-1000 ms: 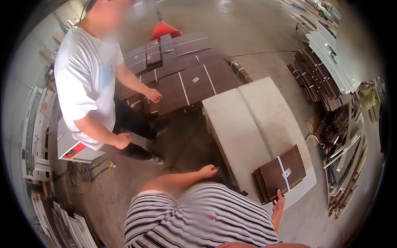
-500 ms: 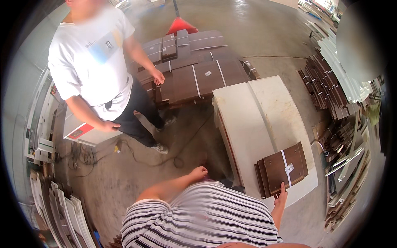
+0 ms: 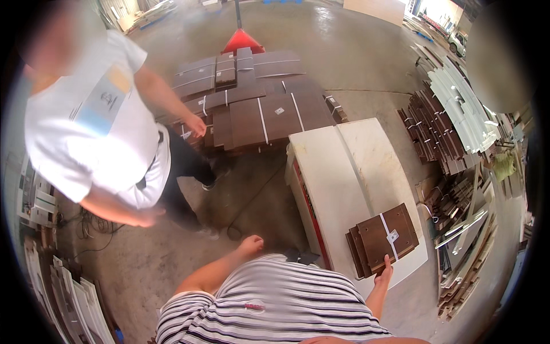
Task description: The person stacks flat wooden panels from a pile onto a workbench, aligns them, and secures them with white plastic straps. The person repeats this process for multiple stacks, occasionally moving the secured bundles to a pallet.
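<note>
My right hand [image 3: 384,272] is at the near edge of a strapped stack of brown panels [image 3: 389,235], its fingers stretched up against the edge and the thumb apart. A white strap with a small label crosses the stack, whose lower panels stick out to the left. The stack lies flat on the near end of a large off-white surface [image 3: 329,166]. My left hand [image 3: 251,244] hangs in front of my body, away from the panels. Its fingers are curled in, and I see nothing in them.
A co-worker in a white shirt [image 3: 86,114] stands at the left. Beyond lie strapped brown panels [image 3: 246,123] beside a red pallet jack [image 3: 243,41]. Piles of brown boards [image 3: 441,132] and light strips [image 3: 458,103] line the right. A cable [image 3: 246,209] crosses the floor.
My view has shifted, so the panel stack appears slightly further left. The co-worker appears nearer and further left, with the lower arm blurred by motion. My right hand stays at the stack's edge.
</note>
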### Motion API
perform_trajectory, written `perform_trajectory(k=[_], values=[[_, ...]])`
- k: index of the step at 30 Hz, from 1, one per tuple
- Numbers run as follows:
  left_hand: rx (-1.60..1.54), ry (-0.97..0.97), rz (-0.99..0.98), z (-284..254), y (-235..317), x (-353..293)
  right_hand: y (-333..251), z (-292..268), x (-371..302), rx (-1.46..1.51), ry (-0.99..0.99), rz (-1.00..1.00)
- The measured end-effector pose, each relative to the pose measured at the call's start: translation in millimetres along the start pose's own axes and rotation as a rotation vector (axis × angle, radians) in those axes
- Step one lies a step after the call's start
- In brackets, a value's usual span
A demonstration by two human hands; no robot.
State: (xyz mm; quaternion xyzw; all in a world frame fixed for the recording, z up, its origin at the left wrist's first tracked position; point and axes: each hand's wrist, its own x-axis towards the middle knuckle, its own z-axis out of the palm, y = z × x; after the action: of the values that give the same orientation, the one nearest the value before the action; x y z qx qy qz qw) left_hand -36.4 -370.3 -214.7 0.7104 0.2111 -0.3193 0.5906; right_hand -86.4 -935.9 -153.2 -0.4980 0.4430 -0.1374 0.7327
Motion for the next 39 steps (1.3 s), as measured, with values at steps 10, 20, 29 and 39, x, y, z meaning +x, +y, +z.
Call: perform_trajectory(k=[10, 20, 29, 39], values=[[-0.209, 0.104, -0.103, -54, -4, -23, -48, 58, -34, 0.222, -0.116, 0.131], [-0.26, 0.097, -0.113, -94, -6, -40, -28, 133, -91, 0.033, -0.21, -0.005], [-0.448, -0.272, -0.006, -145, 68, -53, 3, 302, -190, -0.139, -0.568, 0.244], [-0.886, -0.272, 0.248, -180, 105, -37, 55, 491, -181, -0.376, -0.852, 0.361]])
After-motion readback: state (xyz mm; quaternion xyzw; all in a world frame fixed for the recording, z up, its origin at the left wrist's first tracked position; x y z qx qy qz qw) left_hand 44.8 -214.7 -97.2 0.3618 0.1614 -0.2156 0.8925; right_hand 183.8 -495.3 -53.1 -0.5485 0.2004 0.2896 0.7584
